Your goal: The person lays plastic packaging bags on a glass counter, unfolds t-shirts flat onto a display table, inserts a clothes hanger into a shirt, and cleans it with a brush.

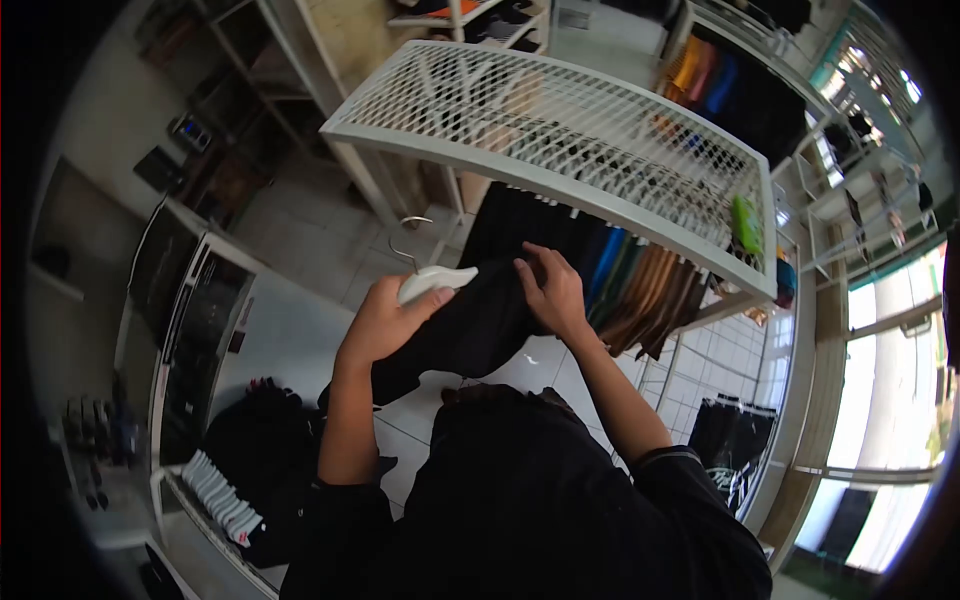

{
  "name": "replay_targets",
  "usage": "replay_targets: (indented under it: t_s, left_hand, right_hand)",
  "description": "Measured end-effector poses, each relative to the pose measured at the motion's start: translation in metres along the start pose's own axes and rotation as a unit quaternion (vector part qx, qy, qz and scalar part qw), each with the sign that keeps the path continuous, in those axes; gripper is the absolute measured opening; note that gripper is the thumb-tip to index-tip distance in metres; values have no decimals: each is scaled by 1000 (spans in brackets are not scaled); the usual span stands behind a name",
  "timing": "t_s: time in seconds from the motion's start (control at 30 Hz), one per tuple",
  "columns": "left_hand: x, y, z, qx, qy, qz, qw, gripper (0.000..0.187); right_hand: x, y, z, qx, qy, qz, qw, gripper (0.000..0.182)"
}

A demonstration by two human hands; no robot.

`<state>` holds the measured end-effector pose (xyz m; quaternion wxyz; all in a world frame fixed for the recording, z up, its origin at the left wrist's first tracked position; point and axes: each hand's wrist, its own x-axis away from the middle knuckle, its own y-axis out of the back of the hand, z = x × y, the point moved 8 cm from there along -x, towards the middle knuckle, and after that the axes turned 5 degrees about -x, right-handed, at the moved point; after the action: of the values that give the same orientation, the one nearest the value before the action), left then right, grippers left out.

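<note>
My left hand point(385, 325) is closed around a white clothes hanger point(438, 281), its metal hook point(405, 245) pointing up and away from me. Below the hanger, a black garment point(465, 318) spreads from my left hand across toward the right. My right hand point(555, 290) is at the far edge of this dark cloth, thumb and fingers apart, with the fingertips overlapping the black fabric. Just beyond my hands, black clothes point(505, 225) hang on the rack, and where they meet the garment is hard to see.
A white mesh-topped rack point(460, 160) stands in front, with blue and brown garments point(650, 295) hanging beneath. A green item point(746, 224) lies on its top right. Black clothes on white hangers point(222, 500) are at lower left. Black packaged items point(733, 440) hang at right.
</note>
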<state>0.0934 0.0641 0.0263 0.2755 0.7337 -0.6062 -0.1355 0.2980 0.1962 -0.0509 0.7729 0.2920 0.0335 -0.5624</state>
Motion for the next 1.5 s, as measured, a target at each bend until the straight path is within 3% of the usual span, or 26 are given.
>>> replay_targets:
  t_s: [0.07,0.13,0.27,0.33,0.43,0.47,0.5,0.57,0.6,0.7,0.83,0.9,1.07,1.17,1.27,1.3,1.33,1.4,1.47,1.5]
  left_hand:
    - [7,18,23,12,29,-21,999,41]
    - [16,45,31,14,3,-105,994,42]
    - [7,69,51,49,37,-98,993,42]
    - [-14,64,90,61,70,-52,994,45]
    - [-52,38,145,152,85,66,983,65]
    - [-63,30,158,183,88,83,976,67]
    - [-75,24,168,202,92,87,971,67]
    - [-104,9,195,249,84,89,961,69]
    - [-117,4,203,288,88,78,950,71]
    - [-154,-4,215,299,89,65,948,68]
    - [-210,-4,240,263,79,36,961,70]
    - [-230,4,247,252,76,10,965,72]
    - [-266,2,260,279,36,38,959,72]
    - [-278,-3,273,213,-69,-7,975,66]
    - [-261,-4,258,142,-64,50,986,60]
    - [-260,-12,274,122,-38,40,991,54]
    - [-260,-15,275,118,-94,6,989,50]
    - [-265,-21,286,106,-79,9,991,48]
    - [-268,-23,283,136,-70,29,988,48]
    - [-271,-25,283,164,-61,46,983,48]
  right_hand:
    - [-6,-25,14,-21,35,9,999,32]
    - [-8,-46,26,-44,23,55,997,33]
    - [2,-90,39,-88,36,124,988,31]
    - [11,-113,42,-89,51,165,981,28]
    - [32,-155,32,-119,-47,250,960,31]
    - [43,-175,23,-134,-96,301,939,35]
    - [50,-186,17,-134,-102,293,941,35]
    - [79,-231,-4,-194,-193,400,874,56]
    - [83,-246,-12,-195,-197,390,878,56]
    - [86,-272,-26,-262,-338,349,834,68]
    - [55,-304,-46,-263,-323,282,864,67]
    - [45,-316,-59,-283,-368,207,861,67]
    - [29,-355,-104,-275,-365,116,882,64]
    - [4,-345,-109,-281,-358,70,888,60]
    - [-20,-337,-131,-279,-354,33,892,53]
    - [-35,-330,-130,-289,-329,33,898,53]
    - [-48,-325,-132,-299,-305,33,903,52]
    - [-64,-320,-146,-254,-312,44,914,53]
    - [-75,-317,-160,-293,-314,2,903,45]
    - [-84,-313,-163,-251,-307,10,918,47]
